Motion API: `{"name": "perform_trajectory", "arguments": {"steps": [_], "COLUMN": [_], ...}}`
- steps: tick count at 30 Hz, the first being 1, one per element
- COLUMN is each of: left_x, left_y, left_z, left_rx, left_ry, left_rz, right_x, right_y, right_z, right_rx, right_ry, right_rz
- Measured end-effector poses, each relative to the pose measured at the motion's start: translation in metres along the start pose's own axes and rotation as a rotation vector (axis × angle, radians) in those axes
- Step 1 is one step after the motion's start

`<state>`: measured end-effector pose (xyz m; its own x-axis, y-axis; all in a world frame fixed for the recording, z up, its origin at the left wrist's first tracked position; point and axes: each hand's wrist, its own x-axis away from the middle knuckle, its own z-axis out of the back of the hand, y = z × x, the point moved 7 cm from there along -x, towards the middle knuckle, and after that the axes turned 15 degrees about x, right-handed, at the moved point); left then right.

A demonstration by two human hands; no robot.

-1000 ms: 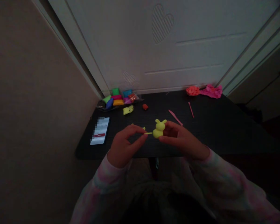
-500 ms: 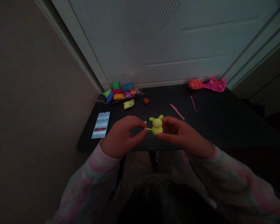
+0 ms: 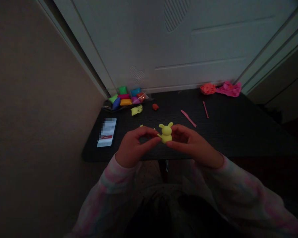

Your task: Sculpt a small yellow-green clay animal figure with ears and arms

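Observation:
A small yellow clay figure with two ears, a round head and a round body is held upright above the table's front part. My right hand is closed on it from the right, thumb at the body's lower edge. A short, thin yellow clay strip sticks out from the body's left side. My left hand pinches at this strip, thumb and forefinger close to the body; the fingertips partly cover it. Small yellow bits show just behind the left fingers.
On the black table lie a phone, a bag of colourful clay packs, a yellow wrapper, a red clay lump, a pink knife, a thin pink tool and crumpled pink pieces. A white door stands behind.
My left hand has moved right, towards the figure, and less of the strip now shows. The strip's outer end tilts up. The right hand keeps its hold.

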<state>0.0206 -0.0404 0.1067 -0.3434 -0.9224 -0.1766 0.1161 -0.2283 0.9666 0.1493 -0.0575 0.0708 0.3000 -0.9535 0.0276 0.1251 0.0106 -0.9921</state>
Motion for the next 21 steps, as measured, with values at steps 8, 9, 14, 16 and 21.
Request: {"name": "perform_trajectory", "arguments": {"steps": [8, 9, 14, 16, 21], "left_x": [-0.008, -0.01, -0.018, -0.02, -0.019], "left_y": [-0.034, -0.039, -0.066, -0.075, -0.095], "left_z": [-0.006, -0.007, -0.015, -0.02, -0.035], "left_rx": [0.32, 0.356, 0.516, 0.62, 0.97], "left_ry": [0.145, 0.162, 0.235, 0.279, 0.438], "left_rz": [0.122, 0.129, 0.143, 0.143, 0.209], "right_x": [-0.007, -0.009, -0.016, -0.02, -0.025], "right_y": [0.006, 0.007, 0.02, 0.027, 0.047], "right_z": [0.006, 0.006, 0.013, 0.016, 0.02], "right_rx": [-0.007, -0.017, -0.03, -0.031, -0.054], "right_ry": [0.052, 0.06, 0.137, 0.176, 0.243], "right_rz": [0.024, 0.026, 0.035, 0.041, 0.044]}}
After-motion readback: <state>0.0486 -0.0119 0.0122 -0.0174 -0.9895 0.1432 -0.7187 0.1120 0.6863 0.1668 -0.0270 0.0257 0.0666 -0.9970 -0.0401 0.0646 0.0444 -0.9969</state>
